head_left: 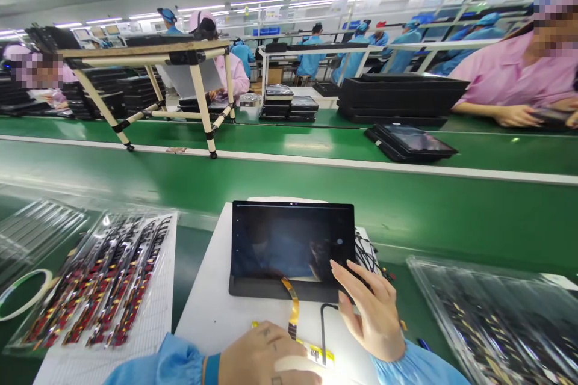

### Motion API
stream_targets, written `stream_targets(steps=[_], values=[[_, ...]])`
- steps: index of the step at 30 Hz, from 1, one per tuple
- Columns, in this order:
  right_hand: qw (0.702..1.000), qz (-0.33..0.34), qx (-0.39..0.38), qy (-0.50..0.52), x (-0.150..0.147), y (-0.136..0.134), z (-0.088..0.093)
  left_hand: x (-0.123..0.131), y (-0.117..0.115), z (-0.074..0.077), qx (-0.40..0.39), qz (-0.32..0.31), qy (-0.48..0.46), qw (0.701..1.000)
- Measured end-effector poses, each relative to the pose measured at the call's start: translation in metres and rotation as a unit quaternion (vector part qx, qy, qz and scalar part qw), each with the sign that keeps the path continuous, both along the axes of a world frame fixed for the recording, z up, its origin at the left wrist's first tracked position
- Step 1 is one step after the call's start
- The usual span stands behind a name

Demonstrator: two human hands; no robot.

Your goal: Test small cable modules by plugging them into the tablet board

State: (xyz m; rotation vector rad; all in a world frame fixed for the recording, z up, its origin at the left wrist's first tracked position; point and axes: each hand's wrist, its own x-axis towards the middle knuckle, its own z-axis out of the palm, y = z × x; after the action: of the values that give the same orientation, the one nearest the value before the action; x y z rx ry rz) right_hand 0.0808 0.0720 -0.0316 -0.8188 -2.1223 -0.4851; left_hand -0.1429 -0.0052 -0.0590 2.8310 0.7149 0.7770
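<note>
A black tablet-like display panel (289, 246) lies on a white board (203, 289), its dark screen facing up. An orange flat ribbon cable (293, 304) runs from its lower edge down to a yellow-edged strip (323, 354), and a thin black cable (323, 331) also reaches that strip. My left hand (266, 355) covers most of the strip, with its fingers closed over it; glare and the frame edge hide the fingertips. At the panel's lower right corner, my right hand (372, 307) is open, fingers apart, with fingertips over the screen's edge.
Bagged strips of small parts (108, 277) lie at left beside a tape roll (27, 295). A clear tray of parts (478, 319) sits at right. Across the green bench stand a small rack (198, 84), stacked panels (410, 141) and a black bin (397, 99). Co-workers sit beyond.
</note>
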Motion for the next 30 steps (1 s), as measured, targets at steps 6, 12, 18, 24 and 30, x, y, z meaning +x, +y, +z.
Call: stream_targets(steps=[6, 12, 18, 24, 30], values=[[1.0, 0.0, 0.002, -0.001, 0.001, -0.001, 0.0, -0.001, -0.001, 0.002, -0.006, 0.007, -0.001, 1.0], [1.0, 0.0, -0.013, 0.011, 0.0, -0.001, -0.002, 0.0, -0.003, 0.002, -0.019, 0.005, -0.002, 1.0], [1.0, -0.005, -0.019, 0.01, 0.002, -0.002, -0.004, -0.002, -0.005, 0.006, -0.049, -0.004, -0.029, 0.998], [1.0, 0.01, -0.023, -0.015, 0.001, -0.004, -0.004, -0.005, -0.005, 0.01, -0.054, -0.01, -0.004, 0.998], [0.988, 0.098, -0.069, -0.098, -0.004, -0.005, -0.002, -0.005, -0.004, 0.011, -0.043, -0.014, -0.006, 0.999]])
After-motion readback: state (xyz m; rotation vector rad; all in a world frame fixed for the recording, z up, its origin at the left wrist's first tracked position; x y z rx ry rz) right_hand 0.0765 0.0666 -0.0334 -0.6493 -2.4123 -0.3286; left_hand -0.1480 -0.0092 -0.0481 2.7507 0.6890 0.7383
